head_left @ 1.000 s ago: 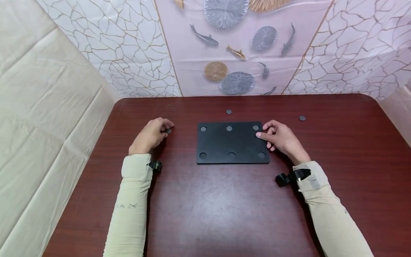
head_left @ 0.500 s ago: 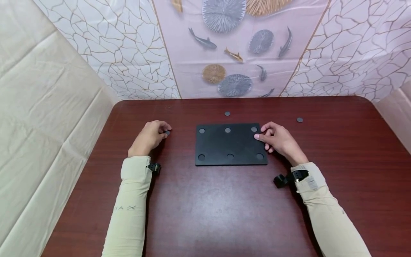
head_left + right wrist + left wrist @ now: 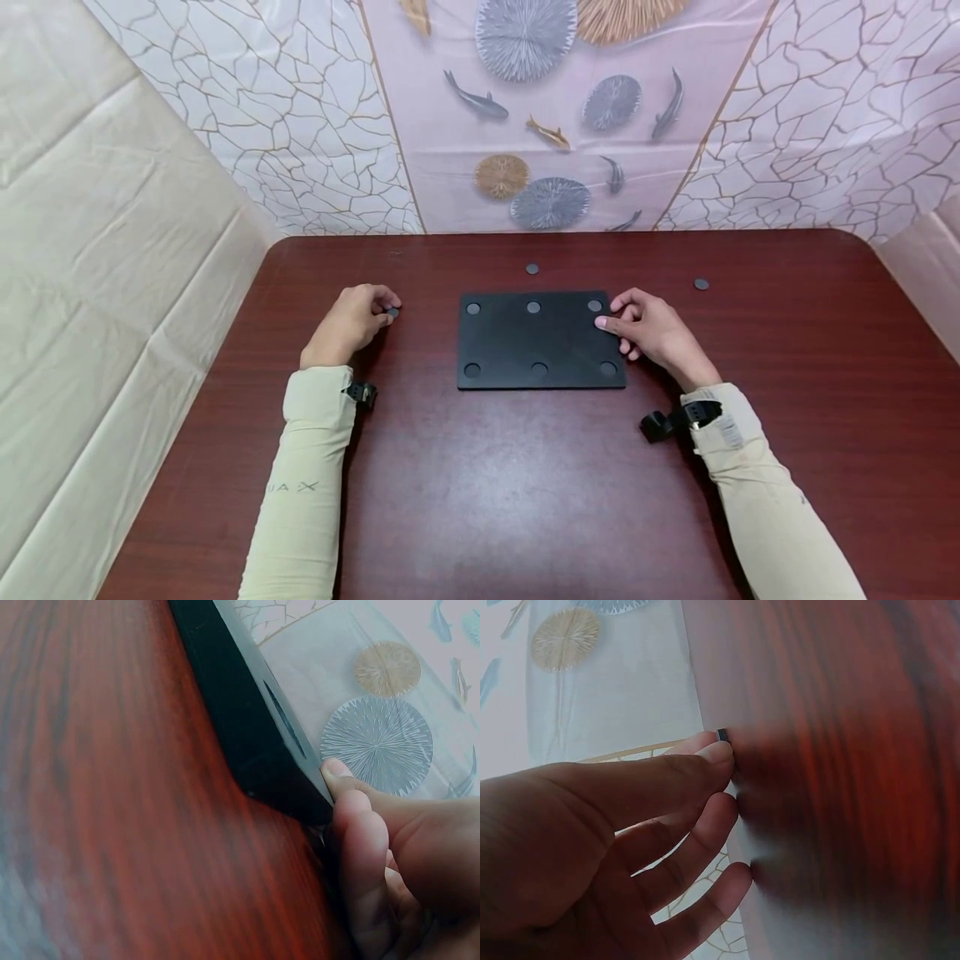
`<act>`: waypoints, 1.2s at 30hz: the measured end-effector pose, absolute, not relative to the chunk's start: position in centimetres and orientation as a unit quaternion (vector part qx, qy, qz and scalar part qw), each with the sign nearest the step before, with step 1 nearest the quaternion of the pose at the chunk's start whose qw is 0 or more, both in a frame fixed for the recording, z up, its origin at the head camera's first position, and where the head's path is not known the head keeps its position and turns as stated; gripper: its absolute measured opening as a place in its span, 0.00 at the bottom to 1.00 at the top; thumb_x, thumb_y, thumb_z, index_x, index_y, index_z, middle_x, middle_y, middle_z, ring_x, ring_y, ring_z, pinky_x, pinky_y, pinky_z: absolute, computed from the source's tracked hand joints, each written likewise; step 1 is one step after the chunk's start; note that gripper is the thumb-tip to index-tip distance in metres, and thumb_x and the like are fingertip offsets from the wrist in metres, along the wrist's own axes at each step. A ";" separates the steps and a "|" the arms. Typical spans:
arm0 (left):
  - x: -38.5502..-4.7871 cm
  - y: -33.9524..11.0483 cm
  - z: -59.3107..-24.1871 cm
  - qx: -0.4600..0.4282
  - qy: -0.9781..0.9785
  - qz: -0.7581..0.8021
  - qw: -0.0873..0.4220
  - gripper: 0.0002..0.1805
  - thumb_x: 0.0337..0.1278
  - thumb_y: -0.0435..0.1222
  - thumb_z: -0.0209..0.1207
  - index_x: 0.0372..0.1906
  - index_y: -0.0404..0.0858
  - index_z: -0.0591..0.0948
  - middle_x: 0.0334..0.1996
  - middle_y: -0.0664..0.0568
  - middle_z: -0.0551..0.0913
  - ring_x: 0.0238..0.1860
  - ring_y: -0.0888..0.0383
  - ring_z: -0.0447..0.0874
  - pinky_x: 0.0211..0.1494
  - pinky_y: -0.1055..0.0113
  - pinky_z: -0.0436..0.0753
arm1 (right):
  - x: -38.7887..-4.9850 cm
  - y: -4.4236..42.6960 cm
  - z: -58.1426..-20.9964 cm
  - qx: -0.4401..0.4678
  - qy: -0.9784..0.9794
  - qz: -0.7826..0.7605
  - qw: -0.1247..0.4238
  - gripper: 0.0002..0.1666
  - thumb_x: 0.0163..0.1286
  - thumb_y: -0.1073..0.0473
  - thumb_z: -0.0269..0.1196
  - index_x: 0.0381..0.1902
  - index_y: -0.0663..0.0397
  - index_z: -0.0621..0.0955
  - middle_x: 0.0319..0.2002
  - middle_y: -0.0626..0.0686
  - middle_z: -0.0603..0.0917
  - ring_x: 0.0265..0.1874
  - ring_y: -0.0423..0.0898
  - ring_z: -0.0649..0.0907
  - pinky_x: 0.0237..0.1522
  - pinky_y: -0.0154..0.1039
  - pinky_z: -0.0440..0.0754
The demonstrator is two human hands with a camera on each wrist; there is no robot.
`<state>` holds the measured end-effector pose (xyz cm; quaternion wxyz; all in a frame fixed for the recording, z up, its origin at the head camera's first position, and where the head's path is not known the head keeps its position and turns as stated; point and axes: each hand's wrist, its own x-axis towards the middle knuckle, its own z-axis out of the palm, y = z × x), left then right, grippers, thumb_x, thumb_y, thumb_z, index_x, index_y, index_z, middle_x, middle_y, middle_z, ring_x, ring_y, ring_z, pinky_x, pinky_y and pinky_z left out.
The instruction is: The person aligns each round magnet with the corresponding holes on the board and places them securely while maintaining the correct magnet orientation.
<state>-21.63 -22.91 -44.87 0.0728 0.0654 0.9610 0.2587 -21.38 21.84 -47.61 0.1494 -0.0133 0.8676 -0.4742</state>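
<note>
In the head view, a flat black board (image 3: 542,337) with two rows of round recesses lies on the table. Lighter grey circles fill the far row; the near row looks dark and hollow. My left hand (image 3: 351,323) is left of the board and pinches a small dark disc (image 3: 393,312) between thumb and finger, close to the tabletop. In the left wrist view just the edge of that disc (image 3: 722,735) shows past the thumb. My right hand (image 3: 651,329) grips the board's right edge, thumb on top and fingers against the side.
One loose grey disc (image 3: 532,269) lies behind the board, and another disc (image 3: 701,284) sits farther right. The reddish-brown wooden table (image 3: 487,492) ends at a patterned cloth backdrop (image 3: 551,133). A cream cloth wall (image 3: 97,292) stands along the left side.
The whole head view has shifted slightly. Both hands keep their places: the left still pinches the disc, the right still grips the board.
</note>
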 end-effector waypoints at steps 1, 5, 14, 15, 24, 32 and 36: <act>-21.6 -22.9 -44.9 0.065 0.961 0.260 0.073 0.11 0.72 0.25 0.61 0.54 0.34 0.86 0.49 0.41 0.87 0.51 0.44 0.84 0.60 0.52 0.83 | -21.4 21.8 -47.6 -0.013 0.868 -0.474 0.149 0.25 0.76 0.51 0.69 0.55 0.62 0.73 0.28 0.51 0.77 0.19 0.41 0.81 0.22 0.37 0.84; -21.5 -22.9 -44.9 0.068 0.960 0.261 0.075 0.12 0.72 0.25 0.61 0.55 0.33 0.85 0.51 0.40 0.87 0.53 0.43 0.84 0.61 0.51 0.82 | -21.4 21.8 -47.7 -0.012 0.868 -0.472 0.151 0.24 0.76 0.51 0.69 0.55 0.62 0.73 0.28 0.51 0.77 0.19 0.41 0.81 0.22 0.37 0.84; -21.5 -22.9 -45.0 0.076 0.962 0.249 0.080 0.13 0.72 0.26 0.60 0.56 0.33 0.85 0.52 0.39 0.86 0.54 0.42 0.83 0.61 0.48 0.81 | -21.3 21.7 -48.0 -0.012 0.868 -0.472 0.154 0.25 0.76 0.50 0.69 0.55 0.62 0.72 0.29 0.51 0.77 0.19 0.41 0.81 0.23 0.37 0.84; -21.5 -22.9 -45.0 0.076 0.963 0.248 0.078 0.12 0.72 0.26 0.61 0.56 0.33 0.85 0.52 0.39 0.86 0.54 0.42 0.83 0.61 0.48 0.81 | -21.2 21.6 -48.1 -0.012 0.866 -0.476 0.154 0.25 0.76 0.50 0.69 0.55 0.62 0.73 0.29 0.51 0.77 0.19 0.41 0.81 0.23 0.37 0.84; -21.5 -22.4 -44.9 0.087 0.963 0.246 0.066 0.15 0.72 0.33 0.64 0.58 0.32 0.85 0.56 0.37 0.84 0.58 0.41 0.82 0.65 0.46 0.79 | -21.1 21.8 -48.0 -0.012 0.870 -0.470 0.152 0.25 0.77 0.50 0.68 0.56 0.62 0.72 0.29 0.52 0.77 0.20 0.42 0.82 0.23 0.38 0.84; -21.6 -22.1 -44.7 0.071 0.964 0.248 0.063 0.15 0.71 0.31 0.64 0.58 0.31 0.84 0.55 0.37 0.84 0.60 0.41 0.81 0.66 0.46 0.79 | -21.2 22.0 -47.7 -0.011 0.871 -0.465 0.157 0.26 0.77 0.48 0.68 0.57 0.61 0.72 0.30 0.52 0.77 0.21 0.42 0.82 0.25 0.38 0.85; -21.5 -22.1 -44.5 0.059 0.965 0.247 0.064 0.15 0.71 0.30 0.63 0.59 0.31 0.84 0.54 0.37 0.85 0.59 0.41 0.82 0.65 0.45 0.79 | -21.3 21.8 -47.4 -0.012 0.869 -0.469 0.157 0.26 0.77 0.49 0.68 0.57 0.62 0.72 0.30 0.52 0.77 0.20 0.42 0.82 0.24 0.37 0.85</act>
